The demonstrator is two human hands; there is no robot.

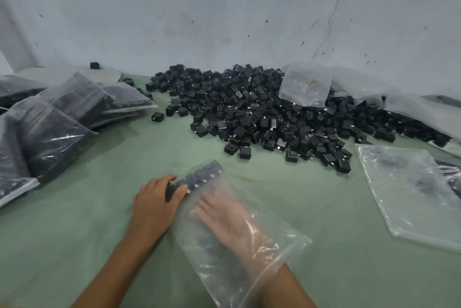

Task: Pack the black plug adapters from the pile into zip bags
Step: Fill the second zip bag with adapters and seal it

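Currently in work: one clear zip bag [199, 245], lying flat on the green worktop [119, 158] directly before the person, mouth toward them. Contents: a short row of black plug adapters [202, 175] set against the bag's closed far end. Right hand [224, 218] is inside the bag, wrist at the mouth, fingers straight and spread flat, somewhat blurred; it holds nothing. Left hand [156, 198] is outside at the bag's left edge, its grip curled round the film and the near end of the row. Source stock: a large loose pile [262, 113] of like adapters farther back on the worktop, against the pale wall [224, 8], with a crumpled clear bag [306, 85] resting on it. Finished stock: several filled bags [62, 118] heaped at the left. Spare stock: flat empty bags [409, 193] at the right. Risks, as judged: the row may tip or scatter if the right hand drags the film on its way out; metal prongs may pierce the thin plastic under pressure; the left hand may slip off the slick film. Markings: no brand, label or writing legible on any item.
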